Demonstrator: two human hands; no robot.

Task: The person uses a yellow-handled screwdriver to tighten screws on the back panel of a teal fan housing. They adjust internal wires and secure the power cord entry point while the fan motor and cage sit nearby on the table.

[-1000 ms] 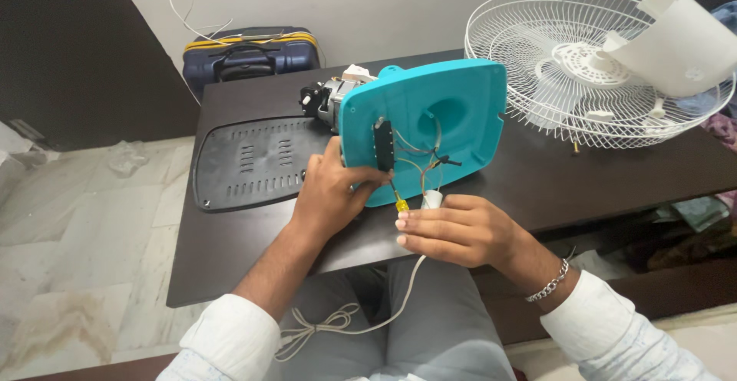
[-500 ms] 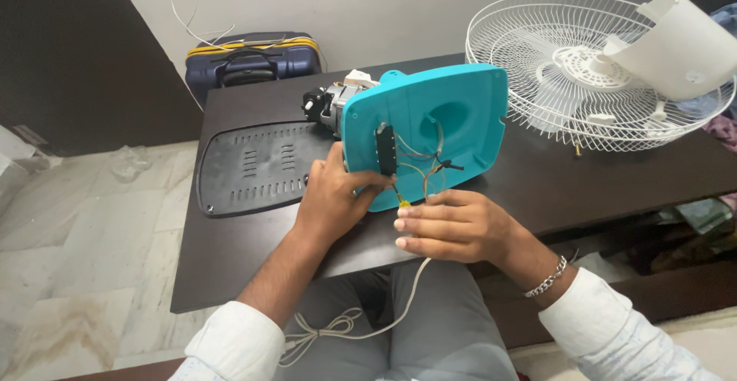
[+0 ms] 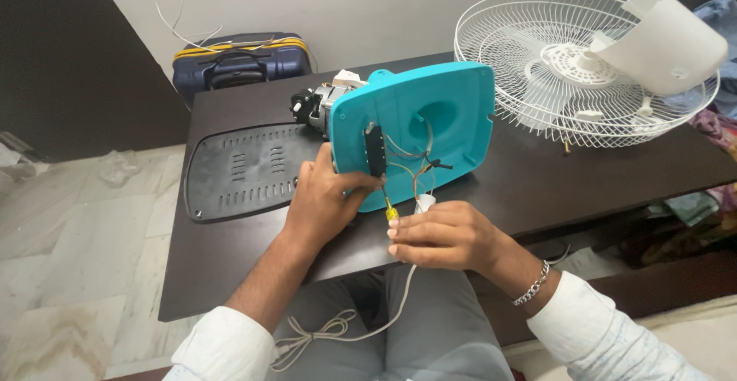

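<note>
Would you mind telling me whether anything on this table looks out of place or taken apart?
Yes. The teal fan housing stands open-side up, its wires exposed, steadied by the left hand. Its black back plate lies detached flat beside it, and the white wire guard overhangs the table's far right edge.

A room in a home doubles as a repair spot: a dark wooden bench (image 3: 583, 173) stands on a marble floor (image 3: 69, 243), with a blue suitcase (image 3: 238, 62) against the plain wall (image 3: 384, 4) and clothes (image 3: 710, 20) heaped alongside.
</note>
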